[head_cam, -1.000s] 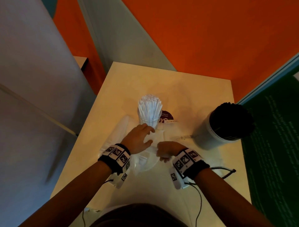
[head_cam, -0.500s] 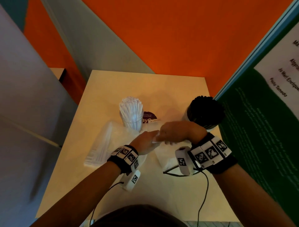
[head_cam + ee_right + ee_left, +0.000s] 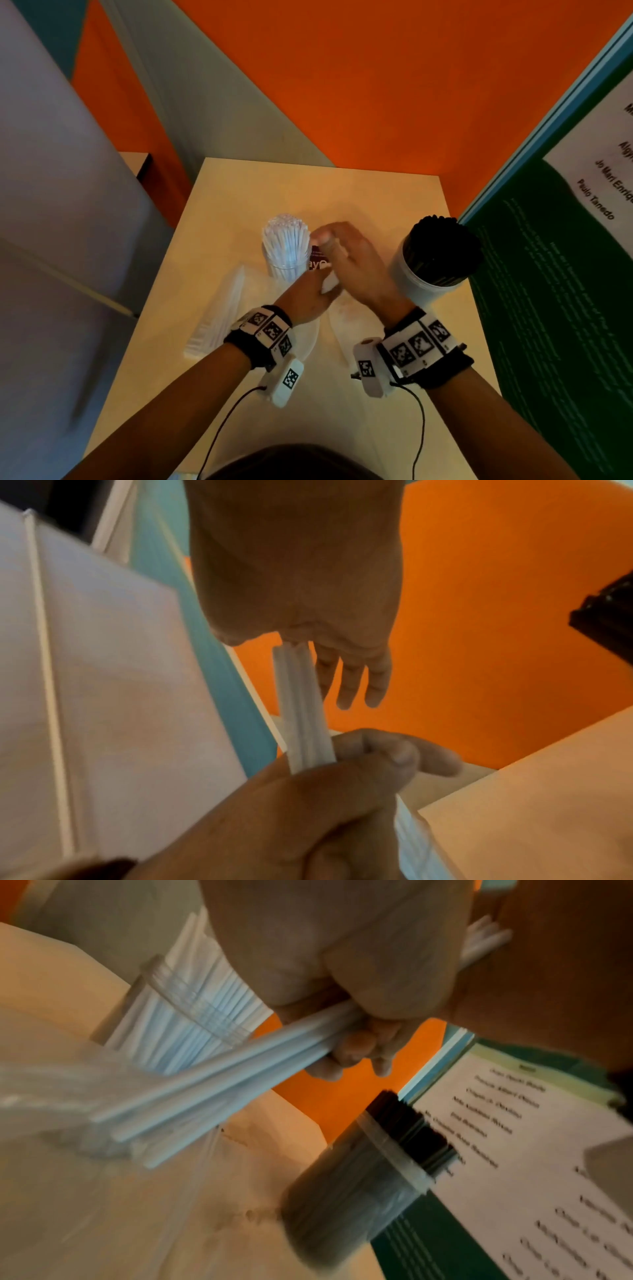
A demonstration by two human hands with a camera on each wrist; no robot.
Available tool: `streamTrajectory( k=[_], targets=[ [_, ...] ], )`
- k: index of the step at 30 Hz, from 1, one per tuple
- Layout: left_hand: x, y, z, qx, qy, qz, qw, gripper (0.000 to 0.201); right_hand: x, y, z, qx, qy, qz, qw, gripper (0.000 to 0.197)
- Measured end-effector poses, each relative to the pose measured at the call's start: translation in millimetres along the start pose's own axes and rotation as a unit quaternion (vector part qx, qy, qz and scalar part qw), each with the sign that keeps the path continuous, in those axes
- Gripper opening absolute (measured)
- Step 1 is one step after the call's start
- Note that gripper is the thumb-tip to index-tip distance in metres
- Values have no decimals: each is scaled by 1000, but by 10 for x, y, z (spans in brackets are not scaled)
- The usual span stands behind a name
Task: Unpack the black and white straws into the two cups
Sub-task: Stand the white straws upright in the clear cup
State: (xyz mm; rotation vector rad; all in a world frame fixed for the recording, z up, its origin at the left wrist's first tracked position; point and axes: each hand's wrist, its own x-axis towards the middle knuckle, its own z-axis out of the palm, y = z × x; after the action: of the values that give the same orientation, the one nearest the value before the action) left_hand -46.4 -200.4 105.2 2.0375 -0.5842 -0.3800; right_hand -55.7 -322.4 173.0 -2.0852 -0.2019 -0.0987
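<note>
The left hand [image 3: 310,296] is clamped round a small bundle of white straws [image 3: 212,1085], thin, smooth, matte tubes whose lower ends run into a crinkled clear plastic wrapper [image 3: 239,308] on the table [image 3: 359,192]. The right hand [image 3: 352,260] meets it above, thumb and forefinger apparently pinching the bundle's upper end [image 3: 301,696], the other fingers straight. Just beyond stands a clear cup [image 3: 286,267] packed upright with white straws; well to the right, a translucent cup [image 3: 416,277] is crammed with black straws [image 3: 442,243]. The job looks nearly finished: black done, only these last white ones left.
</note>
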Motion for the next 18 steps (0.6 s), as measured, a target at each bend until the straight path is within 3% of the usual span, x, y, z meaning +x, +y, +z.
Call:
streamTrajectory(
  k=[3, 5, 10, 18],
  targets=[
    [109, 99, -322, -90, 49, -9, 995, 26, 104, -20, -171, 52, 89, -19, 994, 75],
    [217, 168, -592, -118, 104, 5, 987, 23, 155, -18, -247, 65, 105, -17, 992, 83],
    [529, 55, -1094, -135, 198, 5, 971, 31, 186, 108, -259, 68, 105, 31, 992, 65],
    [679, -392, -998, -119, 153, -61, 979, 35, 196, 317, -162, 43, 76, 69, 994, 54]
  ],
)
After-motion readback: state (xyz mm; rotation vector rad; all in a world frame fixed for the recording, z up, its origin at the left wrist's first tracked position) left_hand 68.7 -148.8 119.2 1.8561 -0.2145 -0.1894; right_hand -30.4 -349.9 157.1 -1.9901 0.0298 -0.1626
